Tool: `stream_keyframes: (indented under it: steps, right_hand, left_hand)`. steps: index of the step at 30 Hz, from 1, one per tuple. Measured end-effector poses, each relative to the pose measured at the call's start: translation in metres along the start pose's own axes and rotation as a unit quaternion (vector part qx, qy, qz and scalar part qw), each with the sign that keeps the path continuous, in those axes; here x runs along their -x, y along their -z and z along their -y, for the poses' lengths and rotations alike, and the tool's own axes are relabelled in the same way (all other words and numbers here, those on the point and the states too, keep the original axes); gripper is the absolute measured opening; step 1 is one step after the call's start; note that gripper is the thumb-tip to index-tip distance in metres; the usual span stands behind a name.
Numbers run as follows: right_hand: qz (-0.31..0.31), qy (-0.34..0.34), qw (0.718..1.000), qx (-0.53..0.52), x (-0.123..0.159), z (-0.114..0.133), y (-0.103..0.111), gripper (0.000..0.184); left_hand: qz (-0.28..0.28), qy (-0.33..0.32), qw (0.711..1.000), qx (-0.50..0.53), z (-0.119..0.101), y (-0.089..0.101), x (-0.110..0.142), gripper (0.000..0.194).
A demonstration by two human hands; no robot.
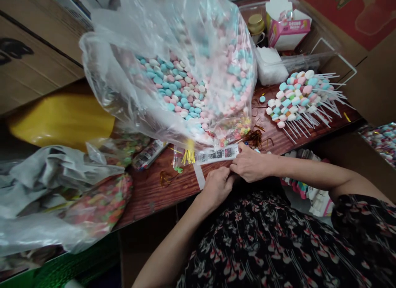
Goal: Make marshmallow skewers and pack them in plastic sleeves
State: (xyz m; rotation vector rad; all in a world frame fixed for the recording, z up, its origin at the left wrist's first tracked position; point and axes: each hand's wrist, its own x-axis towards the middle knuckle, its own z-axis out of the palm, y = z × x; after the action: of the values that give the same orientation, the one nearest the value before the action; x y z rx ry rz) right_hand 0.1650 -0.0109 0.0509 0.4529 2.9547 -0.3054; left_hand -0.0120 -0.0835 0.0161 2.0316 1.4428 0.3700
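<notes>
Left hand [217, 188]: closed in a pinch on the lower edge of the printed strip, as far as I can make out from here; the fingertips are partly hidden
Right hand [251, 164]: grasping the strip's right end, fingers [238, 161] curled over it, knuckles just beside the left hand
Printed strip [218, 154]: white, with dark barcode-like blocks, lying nearly flat just above both hands, its left end close to the bag's neck
Clear plastic bag [173, 79]: bulging, packed with pastel blue, pink and white candies, tilted over the table
Yellow ribbon [188, 156]: gathered at the bag's neck, just left of the strip
Wooden table [148, 193]: reddish grain, beneath the hands and strip
Candy skewers [301, 100]: heaped on white sticks at the table's right end, well apart from my hands
Gold curled ribbon [253, 138]: tangled just above the right hand
</notes>
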Motion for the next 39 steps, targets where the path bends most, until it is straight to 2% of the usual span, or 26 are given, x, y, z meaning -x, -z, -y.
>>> stream_keyframes:
  steps: [5,9,13,16,18,20,23,24,25,26,28,30,32,35,39]
  right_hand:
    - [0.038,-0.058,0.997,-0.023,-0.003,0.009,0.001,0.02]
    - [0.029,-0.097,0.994,-0.028,-0.003,0.008,-0.001,0.022]
    - [0.01,-0.094,0.995,-0.034,-0.002,0.006,0.0,0.025]
    - [-0.058,-0.078,0.995,-0.006,0.0,0.012,0.003,0.018]
    - [-0.131,-0.044,0.99,0.02,0.002,0.017,0.003,0.018]
    - [-0.204,0.002,0.978,0.042,0.005,0.019,0.0,0.023]
    - [-0.282,0.036,0.956,0.076,0.01,0.017,-0.006,0.027]
    - [-0.294,0.041,0.951,0.084,0.011,0.017,-0.008,0.027]
    - [-0.298,0.047,0.949,0.09,0.012,0.017,-0.009,0.026]
    - [-0.294,0.054,0.95,0.093,0.012,0.017,-0.011,0.025]
    - [-0.277,0.067,0.954,0.096,0.01,0.018,-0.015,0.023]
    - [-0.281,0.059,0.953,0.094,0.006,0.018,-0.022,0.024]
    - [-0.296,0.042,0.949,0.102,0.001,0.016,-0.03,0.034]
    - [-0.31,0.023,0.945,0.102,-0.003,0.015,-0.04,0.045]
    - [-0.305,0.009,0.949,0.079,0.004,0.018,-0.044,0.04]
  left_hand:
    - [0.013,-0.009,0.999,-0.049,0.005,-0.011,0.005,0.022]
    - [0.023,-0.018,0.997,-0.072,0.002,-0.015,0.006,0.023]
    - [-0.006,-0.009,1.0,0.0,-0.002,-0.014,0.005,0.024]
    - [-0.033,0.017,0.992,0.121,-0.001,-0.011,0.004,0.02]
    - [-0.047,0.056,0.966,0.249,0.002,-0.007,0.005,0.021]
    - [-0.041,0.121,0.91,0.394,0.007,-0.002,0.007,0.024]
    - [0.039,0.201,0.81,0.55,0.009,0.006,0.014,0.019]
    - [0.073,0.208,0.792,0.569,0.009,0.009,0.016,0.018]
    - [0.104,0.205,0.79,0.568,0.007,0.011,0.018,0.018]
    - [0.124,0.195,0.805,0.546,0.006,0.014,0.02,0.019]
    - [0.117,0.155,0.876,0.441,0.005,0.018,0.022,0.025]
    - [0.06,0.086,0.945,0.311,0.006,0.021,0.021,0.029]
    - [0.021,0.019,0.981,0.194,0.008,0.021,0.019,0.028]
    - [-0.017,-0.056,0.998,0.022,0.012,0.014,0.018,0.026]
    - [-0.049,-0.11,0.985,-0.127,0.017,0.001,0.019,0.025]
